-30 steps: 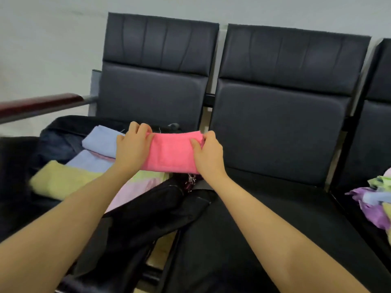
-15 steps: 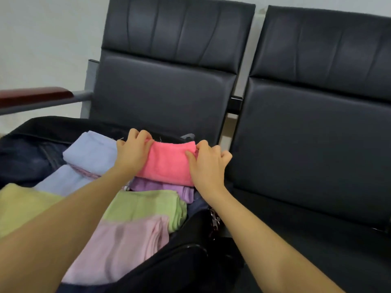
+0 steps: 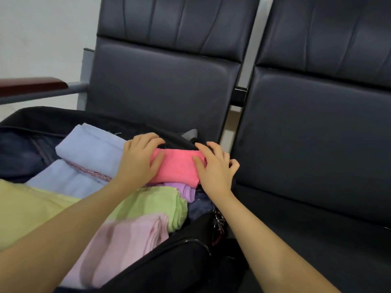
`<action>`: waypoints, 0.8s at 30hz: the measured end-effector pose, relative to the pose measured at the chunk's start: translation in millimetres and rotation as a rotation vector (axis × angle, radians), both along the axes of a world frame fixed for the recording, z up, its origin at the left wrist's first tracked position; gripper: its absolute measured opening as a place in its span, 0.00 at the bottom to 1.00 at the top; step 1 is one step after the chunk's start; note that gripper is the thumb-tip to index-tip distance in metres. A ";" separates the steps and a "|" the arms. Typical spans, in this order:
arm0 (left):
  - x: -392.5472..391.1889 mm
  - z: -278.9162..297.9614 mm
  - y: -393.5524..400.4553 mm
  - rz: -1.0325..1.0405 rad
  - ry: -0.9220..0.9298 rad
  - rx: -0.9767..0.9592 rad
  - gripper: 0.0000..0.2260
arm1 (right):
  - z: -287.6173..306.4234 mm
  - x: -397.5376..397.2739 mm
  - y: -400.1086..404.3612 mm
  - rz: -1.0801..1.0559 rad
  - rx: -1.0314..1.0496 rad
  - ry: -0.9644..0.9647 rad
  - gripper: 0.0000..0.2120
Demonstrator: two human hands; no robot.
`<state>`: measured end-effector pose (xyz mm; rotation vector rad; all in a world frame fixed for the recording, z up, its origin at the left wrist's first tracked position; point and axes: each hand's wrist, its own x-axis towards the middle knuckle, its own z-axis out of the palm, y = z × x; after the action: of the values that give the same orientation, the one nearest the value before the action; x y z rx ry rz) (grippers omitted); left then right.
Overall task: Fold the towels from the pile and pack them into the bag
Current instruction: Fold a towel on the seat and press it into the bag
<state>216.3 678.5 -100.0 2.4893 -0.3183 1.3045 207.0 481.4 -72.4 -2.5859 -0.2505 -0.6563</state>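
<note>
Seven folded towels show in the bag (image 3: 31, 119) on the bench's left seat. Your left hand (image 3: 137, 163) and right hand (image 3: 213, 168), fingers spread and lightly bent, press the pink towel (image 3: 177, 168) down at its back right corner. The pile is out of view, so what remains is unclear.

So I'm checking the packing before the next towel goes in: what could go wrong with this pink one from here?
1. The pink towel sits at the bag's far edge, on a purple towel; it may slip off toward the chair gap.
2. The left hand and right hand only press its ends, so the fold may spring open on release.
3. The stack looks high, so closing the bag could rumple it.
</note>
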 end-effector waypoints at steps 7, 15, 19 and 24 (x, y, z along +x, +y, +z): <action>-6.5 -17.7 -4.8 0.051 0.711 0.143 0.40 | 0.6 3.1 -10.8 0.130 -0.243 0.307 0.23; -21.6 17.2 -10.0 0.172 0.816 0.302 0.24 | 5.3 -7.0 -17.3 0.127 -0.230 0.350 0.23; -51.7 50.7 -38.6 0.180 0.643 0.275 0.28 | 18.4 -35.7 -38.5 0.086 -0.254 0.265 0.23; -102.3 80.7 -97.8 0.039 0.447 0.194 0.27 | 38.1 -94.4 -103.3 0.013 -0.215 0.183 0.22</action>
<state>114.0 580.7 -19.3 2.8695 -0.2997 0.7226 112.5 378.0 -34.3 -2.8256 -0.2927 -0.4026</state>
